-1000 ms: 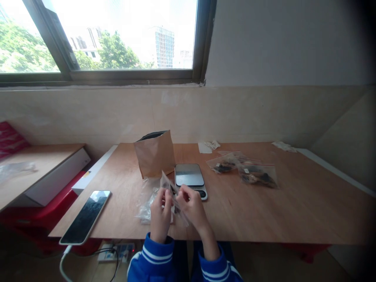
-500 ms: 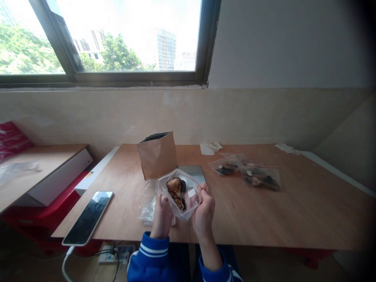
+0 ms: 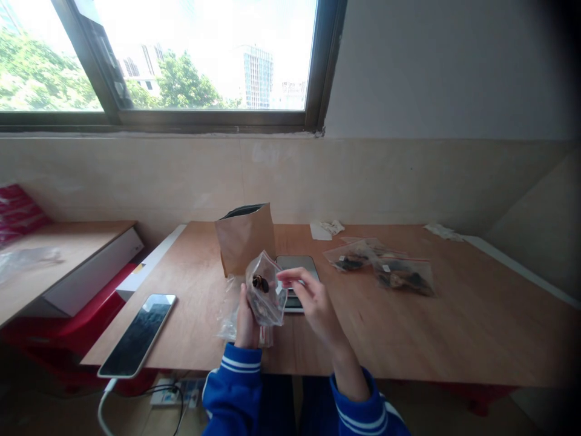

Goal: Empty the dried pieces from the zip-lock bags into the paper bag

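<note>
From here I see the left hand (image 3: 247, 320) clamped on a clear bag (image 3: 269, 307) of dark pieces (image 3: 260, 283), near side of the paper bag (image 3: 246, 237). The right hand (image 3: 313, 298) is at its right edge, before the scale (image 3: 298, 263); I cannot tell whether those fingers pinch.

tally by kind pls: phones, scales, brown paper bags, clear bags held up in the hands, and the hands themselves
Phone: 1
Scale: 1
Brown paper bag: 1
Held clear bag: 1
Hands, left hand and right hand: 2
Total: 6
</note>
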Demonstrator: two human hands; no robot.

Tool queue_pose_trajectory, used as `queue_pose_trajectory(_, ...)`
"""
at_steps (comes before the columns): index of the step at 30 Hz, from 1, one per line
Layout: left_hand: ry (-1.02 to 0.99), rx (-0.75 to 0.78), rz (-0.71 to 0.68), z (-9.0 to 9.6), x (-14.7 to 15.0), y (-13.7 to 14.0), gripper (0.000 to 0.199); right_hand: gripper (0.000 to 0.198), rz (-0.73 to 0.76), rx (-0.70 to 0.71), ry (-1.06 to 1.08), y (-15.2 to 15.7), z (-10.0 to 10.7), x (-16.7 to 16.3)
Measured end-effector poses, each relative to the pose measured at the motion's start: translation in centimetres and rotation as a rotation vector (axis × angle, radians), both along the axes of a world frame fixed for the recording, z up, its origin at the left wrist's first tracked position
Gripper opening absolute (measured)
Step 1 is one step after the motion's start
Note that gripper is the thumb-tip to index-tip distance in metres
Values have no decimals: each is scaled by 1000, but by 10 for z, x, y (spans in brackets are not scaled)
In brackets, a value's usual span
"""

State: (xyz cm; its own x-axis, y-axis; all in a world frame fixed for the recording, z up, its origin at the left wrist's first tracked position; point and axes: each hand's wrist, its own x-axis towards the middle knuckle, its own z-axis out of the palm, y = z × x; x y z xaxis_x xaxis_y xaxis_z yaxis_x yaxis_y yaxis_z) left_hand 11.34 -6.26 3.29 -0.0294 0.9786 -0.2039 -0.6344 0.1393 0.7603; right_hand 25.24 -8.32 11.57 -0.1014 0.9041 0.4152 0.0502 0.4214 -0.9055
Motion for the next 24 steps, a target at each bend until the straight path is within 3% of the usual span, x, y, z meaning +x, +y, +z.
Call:
queue_pose_trajectory(2,-16,9,33,-6,2,6,56,28,118,3,-124,13,0,-11)
queue_pose_trajectory(6,20,59,130,-19,5,14,50,31,82,111,-412,45,-18,-36)
queue_pose_trajectory(10,128,84,180,-30,4,14,45,25,172,180,-611,66,-35,-49)
queue_pose_trajectory(16,164,98,136,-30,0,10,42,18,284,214,-664,71,-31,-42)
queue_pose_trajectory(20,40,92,127,-28,0,10,40,5,343,186,-648,67,-22,-37)
queue_pose_trajectory(24,-173,119,142,-30,-1,13,39,23,310,132,-719,62,-20,-37)
